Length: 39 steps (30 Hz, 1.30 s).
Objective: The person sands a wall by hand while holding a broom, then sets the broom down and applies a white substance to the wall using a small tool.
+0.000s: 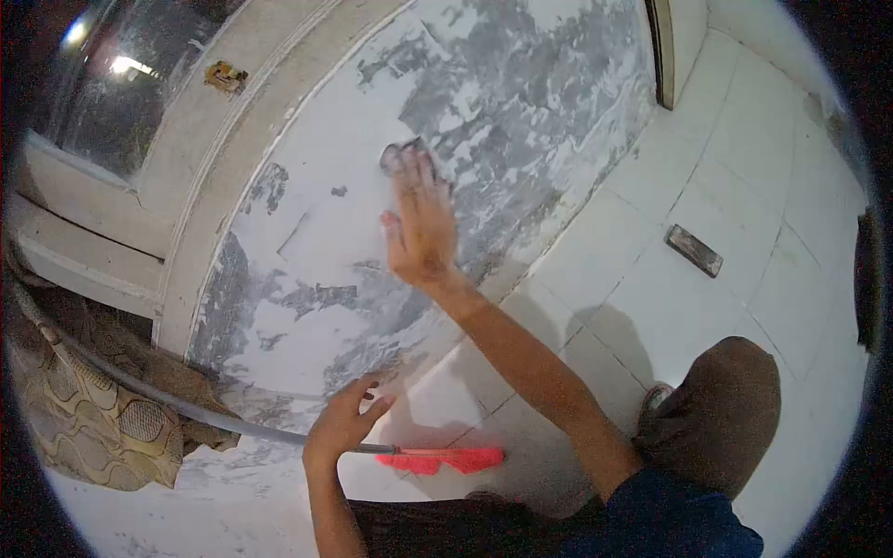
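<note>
My right hand is pressed against the patchy white and grey wall, fingers together over a dark-edged piece of sandpaper. Most of that piece is hidden under the fingers. Low by the foot of the wall, my left hand holds nothing, its fingers apart and slightly bent. Behind the left wrist passes a long grey pole. Beyond the wrist it leads to a broom head with pink-red bristles on the floor.
A dark rectangular block lies on the white tiled floor. A patterned cloth hangs at lower left, below a pale window frame. My bent knee is at lower right. A dark door-frame edge stands at the wall's far end.
</note>
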### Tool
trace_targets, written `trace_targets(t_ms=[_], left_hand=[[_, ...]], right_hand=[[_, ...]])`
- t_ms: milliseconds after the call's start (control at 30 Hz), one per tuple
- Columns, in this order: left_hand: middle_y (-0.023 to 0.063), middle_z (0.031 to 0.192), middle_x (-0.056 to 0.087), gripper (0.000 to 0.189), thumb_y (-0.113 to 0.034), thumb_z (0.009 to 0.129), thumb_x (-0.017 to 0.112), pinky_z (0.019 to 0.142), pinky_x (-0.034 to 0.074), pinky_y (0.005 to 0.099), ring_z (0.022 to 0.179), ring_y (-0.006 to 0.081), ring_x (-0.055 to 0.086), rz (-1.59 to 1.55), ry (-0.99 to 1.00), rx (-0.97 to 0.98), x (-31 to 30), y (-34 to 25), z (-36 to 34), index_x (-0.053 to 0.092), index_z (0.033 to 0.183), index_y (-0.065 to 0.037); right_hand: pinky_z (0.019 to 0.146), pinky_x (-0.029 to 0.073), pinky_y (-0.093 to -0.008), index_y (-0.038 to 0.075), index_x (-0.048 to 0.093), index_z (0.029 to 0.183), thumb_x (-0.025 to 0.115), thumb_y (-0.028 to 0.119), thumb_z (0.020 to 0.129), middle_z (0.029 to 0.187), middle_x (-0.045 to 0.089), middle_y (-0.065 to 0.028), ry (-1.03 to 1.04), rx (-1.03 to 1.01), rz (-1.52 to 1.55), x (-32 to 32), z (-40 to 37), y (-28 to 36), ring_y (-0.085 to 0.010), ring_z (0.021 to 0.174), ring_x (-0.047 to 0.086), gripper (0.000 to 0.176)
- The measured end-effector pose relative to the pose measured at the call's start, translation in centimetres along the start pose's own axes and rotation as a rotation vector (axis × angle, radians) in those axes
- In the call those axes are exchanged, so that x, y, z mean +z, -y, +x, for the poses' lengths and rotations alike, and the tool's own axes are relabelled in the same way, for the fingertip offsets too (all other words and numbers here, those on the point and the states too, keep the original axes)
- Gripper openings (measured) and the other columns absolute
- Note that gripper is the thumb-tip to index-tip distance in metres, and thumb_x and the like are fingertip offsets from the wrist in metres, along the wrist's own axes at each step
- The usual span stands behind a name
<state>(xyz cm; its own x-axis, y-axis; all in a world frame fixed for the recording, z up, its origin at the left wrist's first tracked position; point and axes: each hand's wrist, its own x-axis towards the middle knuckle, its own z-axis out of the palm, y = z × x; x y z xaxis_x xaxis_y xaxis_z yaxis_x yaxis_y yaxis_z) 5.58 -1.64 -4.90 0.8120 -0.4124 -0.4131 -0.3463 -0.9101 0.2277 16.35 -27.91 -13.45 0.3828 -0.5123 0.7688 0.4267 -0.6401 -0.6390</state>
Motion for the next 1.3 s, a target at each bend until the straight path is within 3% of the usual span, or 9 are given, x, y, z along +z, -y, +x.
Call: trace_targets(t_ms=[167,400,533,600,767,833,1000,1167,1300], left_hand=[[0.0237,0.132,0.068,0.059,-0.045,0.099,0.070,0.097,0.055,0.0458,0.114,0.0383,0.069,0.000,-0.007,-0.042,-0.2,0.4,-1.0,0.059,0.142,-0.006],[0.0244,0.135,0.066,0.061,-0.044,0.099,0.071,0.100,0.054,0.0464,0.119,0.0377,0.069,-0.049,0.045,-0.060,0.4,1.1,-0.2,0.057,0.146,-0.008],[0.0244,0.135,0.066,0.061,-0.043,0.099,0.071,0.100,0.054,0.0468,0.120,0.0375,0.068,0.002,0.014,-0.129,-0.4,0.2,-0.5,0.056,0.147,-0.008],[0.0249,0.135,0.066,0.061,-0.044,0.099,0.071,0.100,0.054,0.0467,0.119,0.0374,0.068,-0.032,0.002,-0.056,-0.8,-0.4,-1.2,0.056,0.147,-0.008],[0.0224,0.136,0.067,0.059,-0.040,0.099,0.072,0.099,0.055,0.0465,0.118,0.0362,0.069,-0.014,-0.011,0.030,-0.1,-0.1,-1.1,0.056,0.148,-0.011],[0.0199,0.136,0.068,0.058,-0.037,0.099,0.074,0.100,0.055,0.0461,0.119,0.0348,0.069,-0.017,0.004,0.023,-0.2,-0.4,-0.8,0.056,0.149,-0.013],[0.0241,0.136,0.066,0.064,-0.048,0.100,0.069,0.095,0.055,0.0464,0.114,0.0376,0.069,0.023,-0.023,-0.020,-0.5,0.4,-1.5,0.057,0.146,-0.006],[0.0250,0.136,0.066,0.064,-0.048,0.099,0.069,0.094,0.055,0.0470,0.114,0.0380,0.068,-0.025,-0.007,0.029,0.1,0.0,-1.5,0.057,0.146,-0.006],[0.0256,0.135,0.065,0.065,-0.049,0.099,0.069,0.096,0.055,0.0475,0.117,0.0384,0.067,-0.029,0.022,-0.008,-0.3,-0.6,-1.1,0.056,0.147,-0.007]], right_hand=[[0.124,0.018,-0.0643,-0.002,0.033,0.162,0.059,0.020,0.097,0.166,0.033,-0.0270,-0.430,0.140,0.043,0.3,8.7,0.7,-0.0472,0.157,0.023,0.073],[0.125,0.017,-0.0648,0.000,0.032,0.162,0.062,0.024,0.093,0.169,0.031,-0.0230,-0.063,-0.089,0.100,0.4,4.8,2.7,-0.0427,0.158,0.024,0.079],[0.125,0.017,-0.0650,-0.001,0.031,0.162,0.062,0.022,0.092,0.169,0.031,-0.0225,-0.164,-0.006,-0.009,-0.2,4.9,-1.2,-0.0439,0.158,0.024,0.079],[0.124,0.018,-0.0649,-0.001,0.031,0.162,0.062,0.021,0.091,0.169,0.031,-0.0224,-0.429,0.100,-0.031,-0.6,9.0,-1.5,-0.0451,0.156,0.026,0.081],[0.125,0.018,-0.0641,-0.001,0.029,0.163,0.061,0.021,0.091,0.169,0.031,-0.0237,-0.332,-0.075,-0.016,0.2,9.7,2.7,-0.0455,0.156,0.027,0.082],[0.125,0.019,-0.0647,-0.001,0.030,0.163,0.061,0.022,0.091,0.168,0.032,-0.0246,-0.100,-0.169,0.044,-0.7,6.5,2.4,-0.0461,0.155,0.029,0.082],[0.124,0.022,-0.0634,-0.002,0.033,0.161,0.062,0.022,0.091,0.167,0.033,-0.0248,-0.265,-0.012,-0.067,-1.6,10.1,-1.7,-0.0458,0.154,0.032,0.079],[0.124,0.024,-0.0623,-0.002,0.035,0.160,0.060,0.021,0.092,0.167,0.035,-0.0242,-0.373,-0.026,-0.075,-1.2,12.9,2.4,-0.0449,0.153,0.033,0.076],[0.123,0.023,-0.0643,-0.001,0.035,0.161,0.058,0.020,0.094,0.167,0.035,-0.0241,-0.101,-0.165,0.041,-1.3,6.4,2.0,-0.0439,0.154,0.032,0.073]])
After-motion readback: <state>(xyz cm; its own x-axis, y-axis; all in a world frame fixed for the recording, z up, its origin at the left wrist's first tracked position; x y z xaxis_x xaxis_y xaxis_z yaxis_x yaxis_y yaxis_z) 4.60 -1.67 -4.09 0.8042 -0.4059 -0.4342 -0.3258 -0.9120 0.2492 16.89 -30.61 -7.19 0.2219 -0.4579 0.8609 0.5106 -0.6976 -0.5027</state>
